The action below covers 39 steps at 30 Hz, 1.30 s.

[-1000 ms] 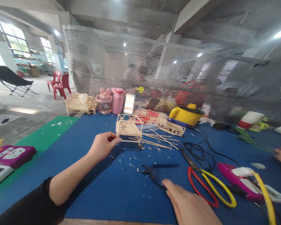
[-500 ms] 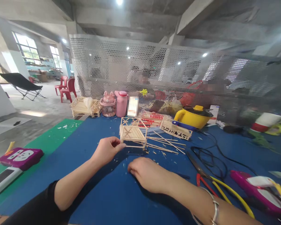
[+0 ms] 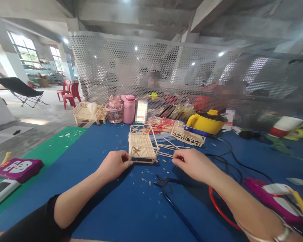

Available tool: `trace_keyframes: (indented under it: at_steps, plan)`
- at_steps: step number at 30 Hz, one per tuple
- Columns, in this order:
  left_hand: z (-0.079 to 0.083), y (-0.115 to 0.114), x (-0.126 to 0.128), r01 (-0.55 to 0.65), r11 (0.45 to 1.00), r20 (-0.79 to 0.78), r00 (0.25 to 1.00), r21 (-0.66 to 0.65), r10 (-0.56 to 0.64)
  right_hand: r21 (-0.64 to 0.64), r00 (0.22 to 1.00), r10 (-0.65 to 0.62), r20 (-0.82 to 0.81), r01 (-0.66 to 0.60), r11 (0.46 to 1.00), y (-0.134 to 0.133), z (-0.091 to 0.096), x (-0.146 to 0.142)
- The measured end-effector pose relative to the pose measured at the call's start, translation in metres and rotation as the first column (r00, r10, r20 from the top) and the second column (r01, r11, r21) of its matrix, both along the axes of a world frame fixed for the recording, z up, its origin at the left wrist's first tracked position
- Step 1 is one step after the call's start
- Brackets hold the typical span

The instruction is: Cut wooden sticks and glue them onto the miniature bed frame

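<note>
Head view: the left hand (image 3: 117, 164) pinches the near left corner of a small bed-like stick frame (image 3: 141, 143) between thumb and fingertips. This frame sits upright near the middle of the blue-topped bench (image 3: 111, 208), with a floor of sticks side by side, thin rails around it and a star pattern at the near end.

The right hand (image 3: 189, 159) is apart from the frame, to its right, with thumb and fingers drawn narrow beside the ends of some loose sticks (image 3: 168, 146); whether it grips one, I cannot tell. Pliers (image 3: 164, 183) lie just below that hand, and a red handle loop (image 3: 215, 207) shows partly under the right forearm.

Behind the loose sticks is a longer stick frame with a patterned side (image 3: 188, 135), next to a yellow pot (image 3: 207, 123) with a dark lid. Red-and-white packets (image 3: 160, 124) lie behind the bed-like frame. Farther left stand a pink bottle (image 3: 129, 109), a pink-topped jar (image 3: 114, 114) with ears, and another stick frame (image 3: 86, 114) holding something pale.
</note>
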<state>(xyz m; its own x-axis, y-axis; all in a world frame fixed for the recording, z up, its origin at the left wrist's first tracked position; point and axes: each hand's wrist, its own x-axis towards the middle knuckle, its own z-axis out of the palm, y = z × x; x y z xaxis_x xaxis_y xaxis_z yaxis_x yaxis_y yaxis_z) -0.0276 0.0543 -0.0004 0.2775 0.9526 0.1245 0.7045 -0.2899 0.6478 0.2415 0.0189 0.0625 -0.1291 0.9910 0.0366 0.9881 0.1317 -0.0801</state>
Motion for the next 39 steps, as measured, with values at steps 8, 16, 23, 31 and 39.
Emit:
trace_keyframes:
  at_steps: [8, 16, 23, 31, 39]
  plan:
    - [0.015, 0.008, -0.024, -0.082, 0.996, 0.033, 0.996, -0.045, 0.084, 0.0, 0.998, -0.052, 0.026, 0.052, 0.999, 0.028, -0.042, 0.046]
    - [0.001, 0.015, -0.03, 0.046, 0.992, -0.1, 0.993, -0.12, -0.058, -0.001, 0.994, -0.048, 0.098, 0.048, 0.999, 0.037, -0.03, 0.05]
    - [0.0, 0.017, -0.027, 0.02, 0.99, -0.109, 0.993, -0.14, -0.036, 0.023, 0.983, -0.093, 0.156, 0.09, 0.996, 0.086, -0.049, 0.055]
    - [0.008, 0.019, -0.04, -0.006, 0.993, -0.174, 0.985, -0.116, -0.014, -0.022, 0.987, 0.11, 0.115, -0.108, 0.994, 0.067, -0.035, 0.037]
    - [0.007, 0.017, -0.036, -0.007, 0.991, -0.128, 0.992, -0.132, -0.01, -0.135, 0.967, 0.239, 0.084, -0.227, 0.965, 0.048, -0.044, -0.01]
